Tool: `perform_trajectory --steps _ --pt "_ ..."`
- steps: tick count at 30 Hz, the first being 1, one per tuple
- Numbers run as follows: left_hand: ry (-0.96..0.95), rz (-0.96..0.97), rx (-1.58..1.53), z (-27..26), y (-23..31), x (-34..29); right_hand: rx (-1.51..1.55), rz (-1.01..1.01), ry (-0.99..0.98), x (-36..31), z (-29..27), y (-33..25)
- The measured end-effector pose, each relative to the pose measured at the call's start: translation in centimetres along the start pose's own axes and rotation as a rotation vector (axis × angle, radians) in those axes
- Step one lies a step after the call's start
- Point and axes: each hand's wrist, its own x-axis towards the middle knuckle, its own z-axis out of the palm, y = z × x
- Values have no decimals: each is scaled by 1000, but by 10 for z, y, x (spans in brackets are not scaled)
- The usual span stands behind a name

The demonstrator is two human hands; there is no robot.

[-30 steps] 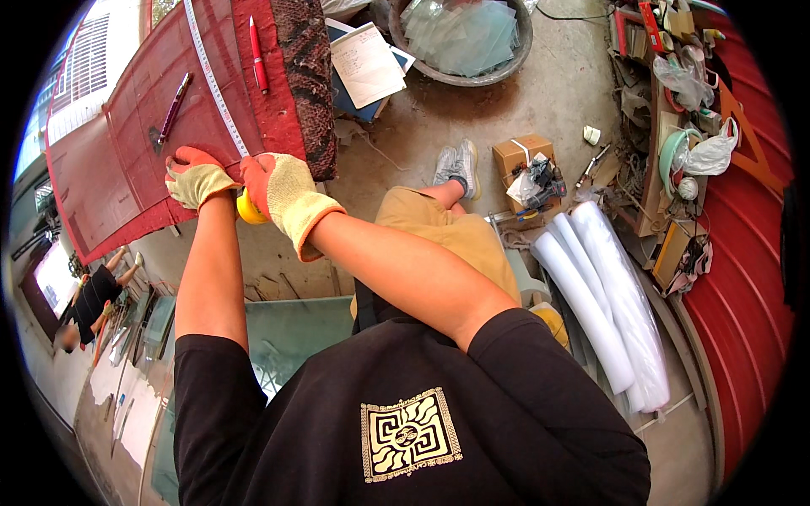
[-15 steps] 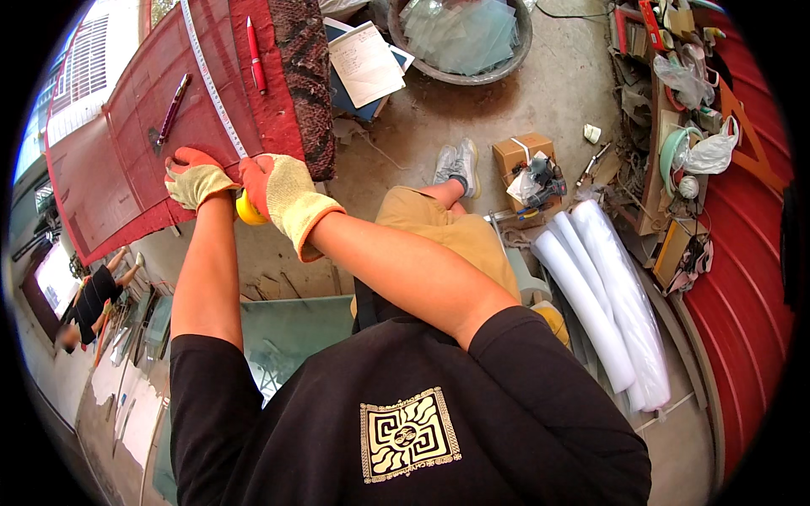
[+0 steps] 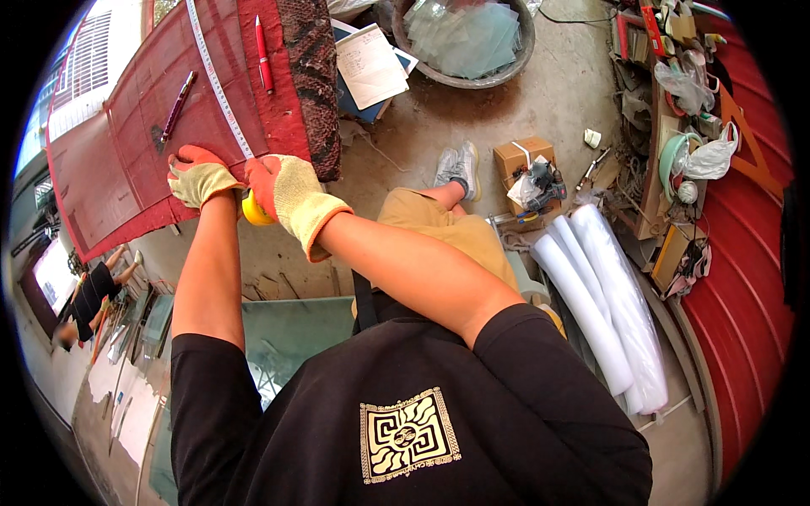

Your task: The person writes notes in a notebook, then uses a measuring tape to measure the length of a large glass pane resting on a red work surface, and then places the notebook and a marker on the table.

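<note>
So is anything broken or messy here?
Yes. The round tub at the top is piled with jagged glass scraps, lying every which way. The tape across the red table lies straight, with both gloved hands at its near end.

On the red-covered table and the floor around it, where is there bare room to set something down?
On the red-covered table, bare cloth lies left of the tape measure, beyond the dark tool, and between tape and red pen. The concrete floor is bare between basin and cardboard box. The right side, with shelves and plastic rolls, is crowded.
</note>
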Motion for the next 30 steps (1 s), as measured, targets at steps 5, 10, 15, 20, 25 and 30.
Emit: perform_trajectory --steps 5,10,15,20,25,30 --pt "13 1 -10 -1 1 -3 9 11 0 2 2 1" --pt "8 -9 -6 -6 5 -7 83 49 4 0 3 0" --pt "-1 4 -10 2 -2 1 84 64 -24 0 1 -1" --pt "6 -17 -13 -1 2 -3 81 77 -10 -1 0 -4" --pt "13 -2 4 0 1 -3 97 15 -18 0 2 3" --pt "5 8 1 2 1 -1 96 -48 -13 2 6 11"
